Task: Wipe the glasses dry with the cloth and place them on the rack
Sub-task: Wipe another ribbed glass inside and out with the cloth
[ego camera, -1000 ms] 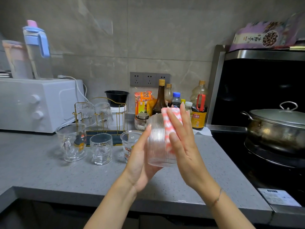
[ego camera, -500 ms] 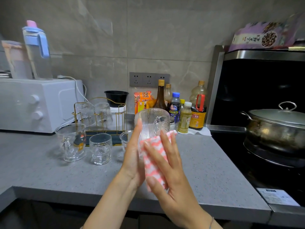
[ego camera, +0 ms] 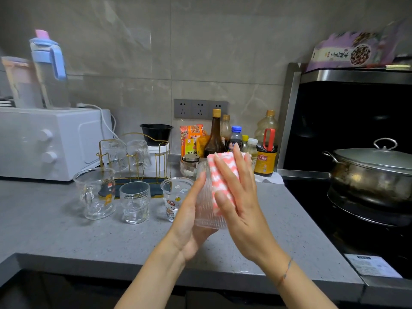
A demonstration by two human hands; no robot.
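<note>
Since half a second ago the right hand (ego camera: 240, 197) has slid the pink-and-white patterned cloth (ego camera: 219, 172) up the ribbed clear glass tumbler (ego camera: 206, 208), now held at centre frame above the grey speckled counter (ego camera: 66, 237), long axis near upright. Right fingers lie flat, slightly spread; the left hand (ego camera: 189, 221) cups the base, fingers straight and together. Bare counter runs to the front edge below. At left stands the gold wire rack (ego camera: 133, 157), with a clear cup printed with a cartoon cat (ego camera: 174, 197) in front; bottle labels are unreadable

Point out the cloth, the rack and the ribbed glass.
cloth (ego camera: 217, 181), head view, pink-striped patch near its middle.
rack (ego camera: 155, 188), head view, dark base tray.
ribbed glass (ego camera: 206, 217), head view, lower wall near the base.
</note>
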